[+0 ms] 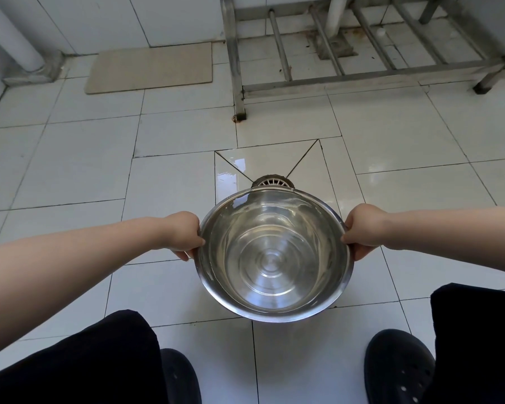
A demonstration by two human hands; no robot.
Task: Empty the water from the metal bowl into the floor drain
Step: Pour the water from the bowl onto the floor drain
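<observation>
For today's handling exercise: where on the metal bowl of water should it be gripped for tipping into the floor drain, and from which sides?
Grip the rolled rim of the metal bowl at two opposite points, coming in from left and right, as the left hand and right hand do. The wide, smooth round wall offers no handle, and side grips probably let it tip forward toward the floor drain just beyond its far edge.

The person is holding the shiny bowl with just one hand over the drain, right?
Not quite. The head view shows both hands on the metal bowl: the left hand grips one side of the rim and the right hand grips the other. The rest is right: the bowl is held by the floor drain.
</observation>
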